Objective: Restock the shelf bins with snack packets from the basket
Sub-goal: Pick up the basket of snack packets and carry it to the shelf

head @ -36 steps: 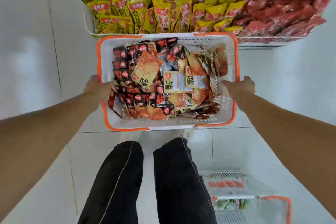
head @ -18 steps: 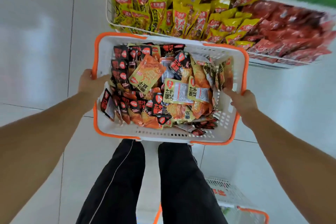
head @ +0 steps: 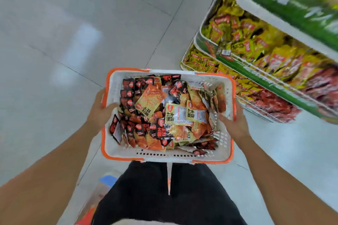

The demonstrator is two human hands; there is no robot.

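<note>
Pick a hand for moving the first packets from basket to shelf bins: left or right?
Right, probably. The shelf bins lie on the right hand side of the basket. The left hand grips the far rim and could keep holding it.

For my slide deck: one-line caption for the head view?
Both hands, left and right, hold a snack-filled basket beside stocked shelf bins.

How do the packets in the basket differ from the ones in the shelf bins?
The basket packets are mostly black and orange; the bin packets are mostly yellow, with red ones further along. The basket is carried by both hands, left hand and right hand; the bins sit on shelves. Both hold loose heaps.
</note>
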